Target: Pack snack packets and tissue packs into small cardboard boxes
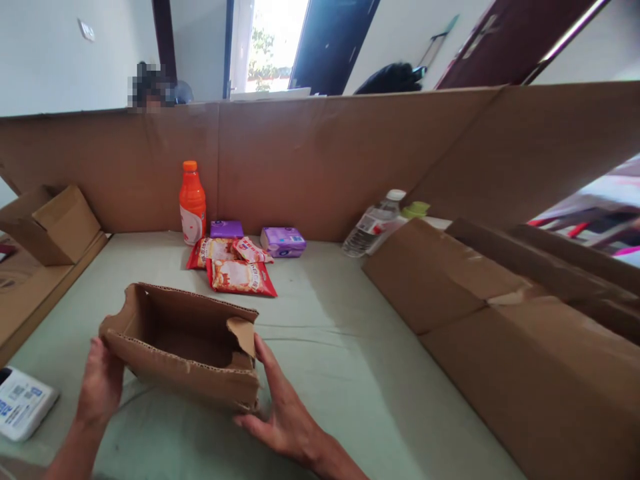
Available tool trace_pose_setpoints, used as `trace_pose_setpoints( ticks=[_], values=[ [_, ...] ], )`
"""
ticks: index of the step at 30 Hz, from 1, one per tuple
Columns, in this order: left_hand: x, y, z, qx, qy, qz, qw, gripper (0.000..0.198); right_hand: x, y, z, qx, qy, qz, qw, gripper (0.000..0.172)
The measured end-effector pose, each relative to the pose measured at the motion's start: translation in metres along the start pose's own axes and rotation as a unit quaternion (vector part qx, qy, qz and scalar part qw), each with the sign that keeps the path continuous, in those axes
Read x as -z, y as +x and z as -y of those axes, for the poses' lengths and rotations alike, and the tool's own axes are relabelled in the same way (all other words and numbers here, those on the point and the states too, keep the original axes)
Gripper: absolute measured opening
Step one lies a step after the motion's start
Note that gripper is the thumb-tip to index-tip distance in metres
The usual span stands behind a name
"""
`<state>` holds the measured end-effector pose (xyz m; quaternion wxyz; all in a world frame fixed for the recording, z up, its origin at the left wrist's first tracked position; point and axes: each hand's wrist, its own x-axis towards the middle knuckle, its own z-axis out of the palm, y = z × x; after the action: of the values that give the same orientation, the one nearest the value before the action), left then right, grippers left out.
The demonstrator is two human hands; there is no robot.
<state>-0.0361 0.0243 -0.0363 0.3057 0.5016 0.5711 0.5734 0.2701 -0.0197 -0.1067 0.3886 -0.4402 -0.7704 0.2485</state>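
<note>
Between my two hands is a small open-topped cardboard box (185, 380), its cut edges rough and its inside bare. My left hand (103, 383) grips the box's left end, with the fingers partly hidden behind it. At the right end, my right hand (280, 407) holds the box with the thumb low at the front corner and a finger up along the side. Beyond the box lie several red snack packets (243, 277). Two purple tissue packs (283, 242) and an upright orange bottle (193, 203) stand behind them, near the cardboard wall.
A tall cardboard wall (300, 160) closes off the back. At right are a large cardboard box (480, 360) and a leaning clear bottle (373, 223). An open carton (65, 227) sits at left; a white device (25, 403) lies at lower left. A person's head shows beyond the wall.
</note>
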Motion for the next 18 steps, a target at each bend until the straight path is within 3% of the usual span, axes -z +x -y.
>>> trace_pose_setpoints(
  ticks=[2, 5, 8, 11, 14, 18],
  values=[
    [-0.011, -0.008, 0.022, 0.024, 0.0, 0.029, 0.999, 0.076, 0.004, -0.003, -0.006, -0.007, 0.009, -0.007, 1.0, 0.108],
    [-0.021, -0.033, 0.045, 0.005, 0.022, 0.085, 0.996, 0.082, 0.026, -0.018, -0.017, -0.037, 0.015, -0.007, 0.999, 0.104],
    [-0.021, -0.054, 0.06, -0.021, 0.054, 0.153, 0.987, 0.094, 0.068, -0.035, -0.03, -0.082, 0.008, 0.067, 0.994, 0.094],
    [-0.019, -0.068, 0.073, -0.036, 0.089, 0.148, 0.984, 0.097, 0.114, -0.027, -0.041, -0.101, 0.004, 0.115, 0.988, 0.071],
    [-0.024, -0.079, 0.088, -0.041, 0.121, 0.142, 0.982, 0.096, 0.136, 0.026, -0.048, -0.103, -0.047, 0.077, 0.991, 0.053],
    [-0.031, -0.086, 0.101, -0.077, 0.175, 0.134, 0.972, 0.098, 0.108, 0.135, -0.057, -0.082, -0.226, 0.13, 0.962, 0.052]
  ],
)
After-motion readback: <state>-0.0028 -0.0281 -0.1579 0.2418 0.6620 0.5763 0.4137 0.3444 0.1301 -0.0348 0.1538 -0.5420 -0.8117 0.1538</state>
